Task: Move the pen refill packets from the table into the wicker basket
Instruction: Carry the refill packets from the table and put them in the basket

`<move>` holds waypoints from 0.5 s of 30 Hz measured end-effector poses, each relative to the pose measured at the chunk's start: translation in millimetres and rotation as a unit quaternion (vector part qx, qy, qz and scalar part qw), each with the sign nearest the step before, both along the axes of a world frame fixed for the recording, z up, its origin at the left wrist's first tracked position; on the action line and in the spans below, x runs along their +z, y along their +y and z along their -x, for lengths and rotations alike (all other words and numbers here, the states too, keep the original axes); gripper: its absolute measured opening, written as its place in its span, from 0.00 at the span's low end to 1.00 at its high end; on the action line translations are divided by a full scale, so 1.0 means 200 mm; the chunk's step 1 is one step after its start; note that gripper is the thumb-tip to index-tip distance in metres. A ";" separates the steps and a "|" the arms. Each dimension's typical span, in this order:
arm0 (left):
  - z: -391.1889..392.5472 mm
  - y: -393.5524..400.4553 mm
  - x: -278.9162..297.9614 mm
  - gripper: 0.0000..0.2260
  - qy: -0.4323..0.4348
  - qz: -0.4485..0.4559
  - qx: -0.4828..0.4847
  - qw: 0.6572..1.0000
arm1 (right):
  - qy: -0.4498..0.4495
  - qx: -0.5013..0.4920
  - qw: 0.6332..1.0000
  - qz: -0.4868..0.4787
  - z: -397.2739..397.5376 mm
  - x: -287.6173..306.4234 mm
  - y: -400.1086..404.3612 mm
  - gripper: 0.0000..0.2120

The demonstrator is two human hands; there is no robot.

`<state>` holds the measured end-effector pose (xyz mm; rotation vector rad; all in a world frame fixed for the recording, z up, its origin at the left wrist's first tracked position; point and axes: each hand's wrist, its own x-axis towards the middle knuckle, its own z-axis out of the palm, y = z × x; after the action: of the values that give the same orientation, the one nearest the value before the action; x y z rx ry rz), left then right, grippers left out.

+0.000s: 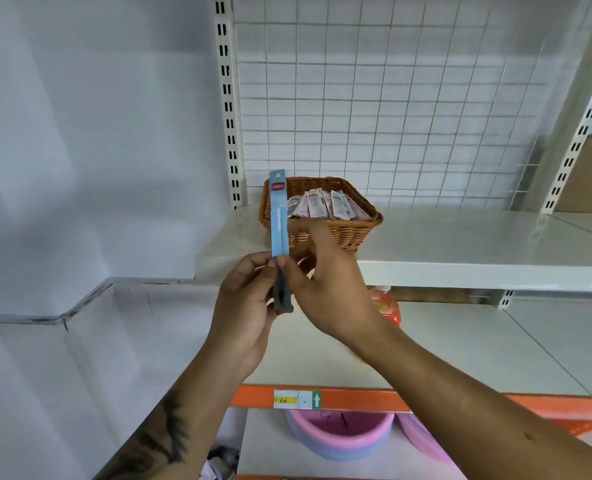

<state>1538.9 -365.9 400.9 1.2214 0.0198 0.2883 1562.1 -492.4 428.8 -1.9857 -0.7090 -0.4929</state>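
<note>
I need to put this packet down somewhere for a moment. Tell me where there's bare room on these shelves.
The upper shelf is bare to the right of the wicker basket, out to the right upright. The shelf below is bare right of the orange bottle. The basket is crowded with packets, and both hands hold the blue packet before it.

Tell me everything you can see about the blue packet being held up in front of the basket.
The blue packet is a long, narrow, light blue card with a red label and a hang hole near its top and a thin white strip down its middle. It stands upright, in front of the wicker basket's left edge. The left hand and right hand pinch its lower part; its bottom end looks dark in shadow.
</note>
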 end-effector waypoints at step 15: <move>-0.15 0.36 -0.19 0.25 -0.084 -0.760 0.227 0.603 | 0.144 -0.182 0.926 0.297 -0.81 0.49 0.11 0.10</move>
<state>1568.5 -294.0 363.8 2.9300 -0.1086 0.9906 1725.0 -471.2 526.4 -2.7158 -0.3167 -0.1935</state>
